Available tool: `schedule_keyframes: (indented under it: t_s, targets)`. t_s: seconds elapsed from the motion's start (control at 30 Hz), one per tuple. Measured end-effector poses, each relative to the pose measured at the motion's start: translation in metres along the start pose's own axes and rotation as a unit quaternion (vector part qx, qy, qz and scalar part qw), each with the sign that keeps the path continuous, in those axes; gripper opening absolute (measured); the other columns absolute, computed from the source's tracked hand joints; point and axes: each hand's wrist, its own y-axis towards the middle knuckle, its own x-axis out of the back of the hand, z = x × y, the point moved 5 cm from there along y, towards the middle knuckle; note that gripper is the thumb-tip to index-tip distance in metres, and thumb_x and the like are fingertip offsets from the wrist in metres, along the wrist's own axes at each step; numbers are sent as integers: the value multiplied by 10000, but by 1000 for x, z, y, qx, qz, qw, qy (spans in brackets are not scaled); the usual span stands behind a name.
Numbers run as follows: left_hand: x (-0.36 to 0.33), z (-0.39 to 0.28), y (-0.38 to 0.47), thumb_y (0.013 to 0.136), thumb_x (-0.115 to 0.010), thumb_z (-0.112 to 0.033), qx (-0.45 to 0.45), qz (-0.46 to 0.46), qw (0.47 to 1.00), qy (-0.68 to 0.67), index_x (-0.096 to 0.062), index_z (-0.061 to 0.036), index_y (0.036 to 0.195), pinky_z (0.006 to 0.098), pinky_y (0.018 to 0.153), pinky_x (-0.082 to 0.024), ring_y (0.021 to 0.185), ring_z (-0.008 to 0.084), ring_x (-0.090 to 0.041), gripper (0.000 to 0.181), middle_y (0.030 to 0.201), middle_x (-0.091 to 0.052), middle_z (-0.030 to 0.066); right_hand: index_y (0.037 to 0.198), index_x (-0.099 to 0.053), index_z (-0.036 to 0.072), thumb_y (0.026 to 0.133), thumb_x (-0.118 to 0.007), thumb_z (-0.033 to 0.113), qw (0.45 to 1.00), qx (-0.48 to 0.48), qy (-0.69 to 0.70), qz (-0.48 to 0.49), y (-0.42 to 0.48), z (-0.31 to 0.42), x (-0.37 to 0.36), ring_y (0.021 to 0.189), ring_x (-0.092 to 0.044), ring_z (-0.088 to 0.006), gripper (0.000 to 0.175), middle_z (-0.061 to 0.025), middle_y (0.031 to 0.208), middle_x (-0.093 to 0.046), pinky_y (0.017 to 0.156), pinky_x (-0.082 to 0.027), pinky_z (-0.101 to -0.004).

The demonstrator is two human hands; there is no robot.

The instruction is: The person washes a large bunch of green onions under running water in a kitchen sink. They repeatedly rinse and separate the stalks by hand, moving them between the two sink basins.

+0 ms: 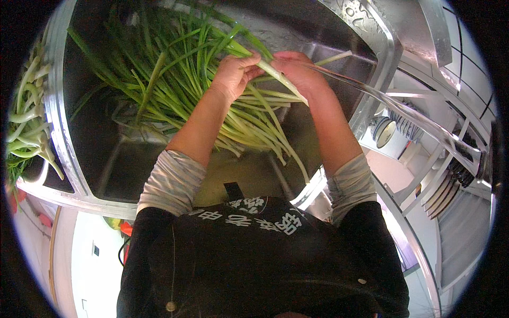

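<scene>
Over a stainless steel sink basin, my left hand [238, 74] grips a green onion [283, 79] by its stalk between thumb and fingers. Close to its right, my right hand [296, 69] is curled, and a stream of water [358, 85] from the right reaches it. The white end of the stalk lies along my right wrist; whether my right fingers close on it cannot be seen. Beneath both hands a large heap of green onions [167, 87] lies in the basin, with leaves to the left and pale ends to the lower right.
The metal sink rim [59, 107] curves along the left. Beyond it lies a pile of pale green stalks [30, 107]. On the right, bowls [385, 131] and stacked plates [441, 190] stand on a rack below the faucet [469, 159]. The near rim runs below my forearms.
</scene>
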Motion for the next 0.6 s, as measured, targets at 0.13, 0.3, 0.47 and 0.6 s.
schedule_keyframes:
  t_s: [0.13,0.3,0.47,0.6]
  targets:
    - [5,-6,4,846,-669,-71,-1,24,1000,10,-616,-49,1003,415,913,-507,979,257,-640,168,1019,-662,104,1055,-628,7,796,-706,195,998,-20,44,-45,0,-5,2,790,-617,-214,329,-98,878,-657,700,-504,-353]
    - [23,-9,17,847,-640,-4,-8,46,998,-33,-609,-13,994,436,953,-504,1054,302,-634,151,1007,-661,138,1188,-525,6,848,-663,148,983,-86,159,-26,1,-28,13,714,-599,-183,394,-114,906,-630,602,-503,-299]
    - [8,-3,14,842,-641,14,-16,34,998,-57,-586,-4,1018,396,938,-517,1041,314,-634,184,1026,-655,146,1106,-525,25,916,-549,147,968,-148,204,1,-33,10,-2,638,-572,-160,227,-116,811,-619,495,-442,-236]
    - [-13,17,6,840,-651,2,-29,25,999,-36,-580,-2,1032,360,864,-540,943,279,-651,204,1005,-653,132,1043,-553,34,930,-511,152,969,-140,145,143,-30,1,11,618,-549,-125,169,-95,792,-625,457,-384,-212]
